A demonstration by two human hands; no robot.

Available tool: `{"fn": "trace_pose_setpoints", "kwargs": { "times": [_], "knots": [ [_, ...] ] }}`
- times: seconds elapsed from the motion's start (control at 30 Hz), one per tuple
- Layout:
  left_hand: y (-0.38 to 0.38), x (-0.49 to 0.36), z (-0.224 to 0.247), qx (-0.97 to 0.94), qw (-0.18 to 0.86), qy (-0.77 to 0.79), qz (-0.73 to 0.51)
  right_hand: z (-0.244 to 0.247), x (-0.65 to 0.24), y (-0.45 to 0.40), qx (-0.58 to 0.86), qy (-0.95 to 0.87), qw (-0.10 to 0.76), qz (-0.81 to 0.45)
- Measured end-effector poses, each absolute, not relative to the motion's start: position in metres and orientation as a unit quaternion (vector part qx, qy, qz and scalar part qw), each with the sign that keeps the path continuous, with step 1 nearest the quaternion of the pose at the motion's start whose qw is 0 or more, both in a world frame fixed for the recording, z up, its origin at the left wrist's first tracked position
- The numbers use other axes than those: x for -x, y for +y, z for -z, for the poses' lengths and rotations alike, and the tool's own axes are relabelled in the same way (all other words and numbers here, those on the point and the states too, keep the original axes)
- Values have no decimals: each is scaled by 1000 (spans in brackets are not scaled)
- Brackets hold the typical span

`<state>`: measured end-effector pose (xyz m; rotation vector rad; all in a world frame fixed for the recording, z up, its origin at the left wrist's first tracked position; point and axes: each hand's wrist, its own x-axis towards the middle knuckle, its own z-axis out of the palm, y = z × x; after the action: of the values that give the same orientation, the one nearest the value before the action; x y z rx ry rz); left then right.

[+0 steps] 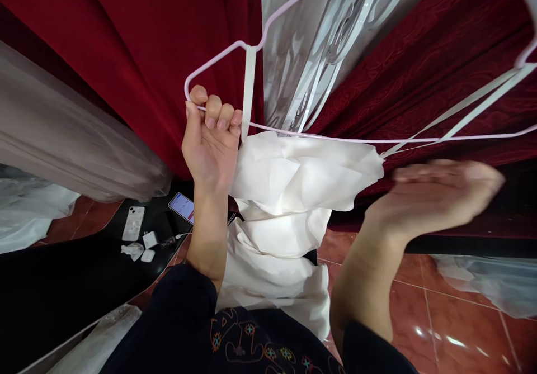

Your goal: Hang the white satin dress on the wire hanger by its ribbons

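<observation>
My left hand (215, 131) is closed around the left end of a pale lilac clothes hanger (344, 140), at its lower bar. A white garment (289, 178) with thin straps hangs from it in loose folds, spreading down to my lap. One flat strap (249, 89) loops over the hanger's left notch. Thin straps (474, 105) run from the garment up to the right notch. Below the right part of the bar is my right hand (436, 195), blurred by motion, its fingers apparently stretched out and holding nothing. It is apart from the garment and the hanger.
Red curtains (180, 44) and a sheer panel with glossy white ribbons (327, 66) hang behind. At left, a black surface (96, 262) bears a phone (134, 223), a lit phone (182, 207), a charger (150, 239) and a small white case (147, 256). Red tiles (419, 307) cover the floor.
</observation>
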<state>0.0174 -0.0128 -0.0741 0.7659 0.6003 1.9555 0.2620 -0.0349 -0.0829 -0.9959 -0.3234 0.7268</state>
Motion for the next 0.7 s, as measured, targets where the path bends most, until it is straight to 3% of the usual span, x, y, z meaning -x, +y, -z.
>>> {"fn": "trace_pose_setpoints", "kwargs": {
  "times": [0.13, 0.4, 0.7],
  "knots": [
    [-15, -18, 76, -339, 426, 269, -794, 88, -249, -28, 419, -262, 771, -401],
    [-17, -19, 85, -351, 408, 313, -783, 70, -251, -17, 161, -131, 837, -506],
    [-42, -29, 88, -476, 357, 382, -707, 84, -248, -17, 149, -158, 835, -505]
  ]
}}
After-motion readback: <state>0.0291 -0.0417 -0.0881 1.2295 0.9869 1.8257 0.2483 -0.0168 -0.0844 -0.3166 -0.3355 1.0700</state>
